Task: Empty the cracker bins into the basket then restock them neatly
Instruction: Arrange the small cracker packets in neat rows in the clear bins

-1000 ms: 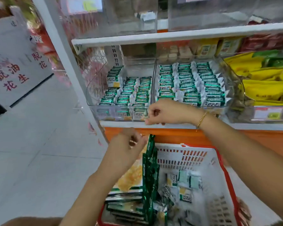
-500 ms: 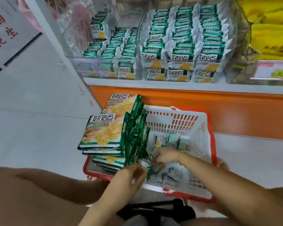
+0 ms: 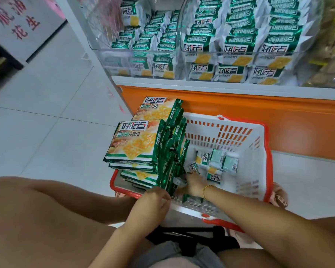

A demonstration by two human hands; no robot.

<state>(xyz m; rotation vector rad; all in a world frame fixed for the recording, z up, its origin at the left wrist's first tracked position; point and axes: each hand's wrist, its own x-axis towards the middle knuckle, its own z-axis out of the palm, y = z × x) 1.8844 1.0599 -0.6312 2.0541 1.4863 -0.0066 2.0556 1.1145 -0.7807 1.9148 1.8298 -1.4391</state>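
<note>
Red plastic runs round the top of a white basket (image 3: pixel 268 151) that sits on the floor (image 3: pixel 46 113), right in front of an orange panel (image 3: pixel 240 117) under the shelf (image 3: pixel 201 84).

A pile of big green cracker bags (image 3: pixel 135 144) fills the basket's left side and sticks out over its left edge. A few small cracker packs (image 3: pixel 217 161) lie loose on the basket's bottom, near the middle.

The right hand (image 3: pixel 193 183), with a gold bracelet (image 3: pixel 206 189) on its wrist, reaches down inside the basket near the front left corner. Its fingers point at the foot of the big pile, and one small pack lies right at the fingertips. The fingers are partly hidden, so I cannot tell if they hold a pack.

The left hand (image 3: pixel 153 202) is at the basket's front left edge, just under the pile. Its fingers are curled close to the lowest bags. I cannot tell if they pinch anything.

Up on the shelf stand two clear bins. The left bin (image 3: pixel 124 49) holds rows of small packs with some room at its back. The right bin (image 3: pixel 240 52) is packed full in tidy rows.
</note>
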